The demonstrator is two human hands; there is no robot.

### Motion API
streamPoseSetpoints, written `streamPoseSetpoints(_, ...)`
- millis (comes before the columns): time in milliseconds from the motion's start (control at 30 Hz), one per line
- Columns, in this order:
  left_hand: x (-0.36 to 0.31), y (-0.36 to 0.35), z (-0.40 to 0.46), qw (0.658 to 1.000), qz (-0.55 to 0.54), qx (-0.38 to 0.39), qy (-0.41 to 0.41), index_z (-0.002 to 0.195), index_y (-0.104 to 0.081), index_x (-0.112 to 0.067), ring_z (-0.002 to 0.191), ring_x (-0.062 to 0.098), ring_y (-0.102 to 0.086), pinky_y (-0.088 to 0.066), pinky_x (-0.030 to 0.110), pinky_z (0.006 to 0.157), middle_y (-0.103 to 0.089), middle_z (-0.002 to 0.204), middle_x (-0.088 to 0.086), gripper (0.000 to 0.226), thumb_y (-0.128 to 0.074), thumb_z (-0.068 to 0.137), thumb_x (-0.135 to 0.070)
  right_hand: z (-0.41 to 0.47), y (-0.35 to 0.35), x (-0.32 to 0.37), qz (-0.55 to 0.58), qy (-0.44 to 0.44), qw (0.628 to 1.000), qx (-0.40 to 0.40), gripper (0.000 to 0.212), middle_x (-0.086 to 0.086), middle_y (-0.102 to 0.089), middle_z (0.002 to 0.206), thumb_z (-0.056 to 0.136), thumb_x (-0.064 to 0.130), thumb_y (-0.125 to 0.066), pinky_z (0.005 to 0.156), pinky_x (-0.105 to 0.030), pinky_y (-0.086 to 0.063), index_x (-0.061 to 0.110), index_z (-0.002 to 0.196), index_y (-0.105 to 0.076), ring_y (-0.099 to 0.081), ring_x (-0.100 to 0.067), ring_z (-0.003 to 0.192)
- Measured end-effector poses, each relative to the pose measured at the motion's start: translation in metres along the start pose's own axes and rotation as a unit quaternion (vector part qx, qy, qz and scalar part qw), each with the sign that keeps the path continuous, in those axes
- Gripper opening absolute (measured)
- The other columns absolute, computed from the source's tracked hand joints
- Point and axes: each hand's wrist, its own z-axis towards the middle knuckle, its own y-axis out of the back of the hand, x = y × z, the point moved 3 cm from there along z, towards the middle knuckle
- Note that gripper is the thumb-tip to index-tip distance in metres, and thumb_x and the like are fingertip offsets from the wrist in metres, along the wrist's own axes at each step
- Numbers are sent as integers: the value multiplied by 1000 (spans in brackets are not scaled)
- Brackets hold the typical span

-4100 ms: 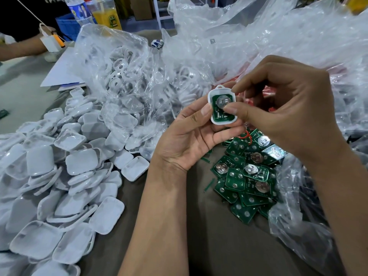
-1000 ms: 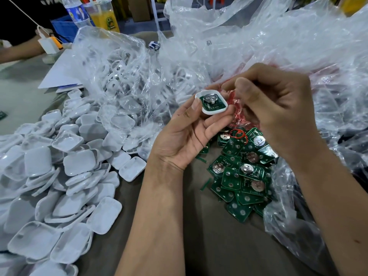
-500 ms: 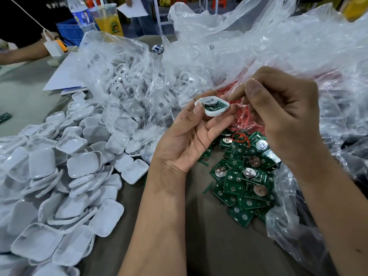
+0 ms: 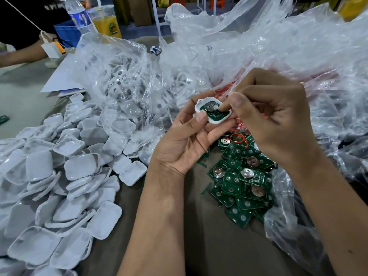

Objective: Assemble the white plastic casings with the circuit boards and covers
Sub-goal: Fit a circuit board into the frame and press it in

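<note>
My left hand holds a white plastic casing with a green circuit board seated in it, coin cell facing up. My right hand is curled beside it, and its thumb and forefinger pinch the board's right edge. Whether anything small lies between those fingertips is hidden. A heap of loose green circuit boards lies on the table under my right wrist. Several white covers are piled at the left.
A clear bag of white ring-shaped parts sits behind the covers. Crumpled plastic bags fill the right and back, with red parts showing through. A red rubber band lies on the boards. Another person's arm, a bottle and paper are far left.
My right hand has come back from the bag of red parts to the casing and now pinches the board's edge. My left hand has tilted the casing toward me.
</note>
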Motion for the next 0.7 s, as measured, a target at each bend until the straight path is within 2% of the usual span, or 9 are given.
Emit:
streamPoseSetpoints(267, 0, 0, 1, 1000, 4, 7, -26, 109, -71, 3, 108, 40, -71, -59, 51, 92, -69, 116, 28, 47, -84, 65, 13, 1, 0, -2, 18, -10, 1000, 12, 24, -8, -64, 83, 104, 19, -63, 56, -48, -45, 6, 93, -80, -62, -29, 73)
streamPoseSetpoints(467, -3, 0, 3, 999, -15, 11, -49, 102, -74, 0, 102, 38, -73, -60, 49, 91, -72, 108, 25, 51, -84, 57, 20, 0, 0, -4, 23, -14, 1000, -10, 22, -15, -65, 90, 104, 20, -62, 58, -52, -48, 7, 100, -79, -64, -35, 81)
streamPoseSetpoints(600, -4, 2, 4, 997, 4, 1, -72, 99, -75, -5, 99, 33, -74, -63, 44, 84, -73, 105, 20, 57, -89, 49, 17, -1, -4, -6, 9, -17, 1000, 1, 20, -9, -61, 95, 105, 20, -63, 55, -41, -46, 11, 107, -80, -60, -29, 80)
streamPoseSetpoints(700, -4, 4, 5, 996, 14, -4, -83, 98, -76, -7, 97, 31, -74, -63, 41, 81, -74, 103, 18, 57, -89, 47, 15, -3, -7, -7, -6, -20, 1000, 11, 19, -8, -59, 98, 104, 19, -63, 66, -22, -39, 11, 109, -80, -56, -19, 77)
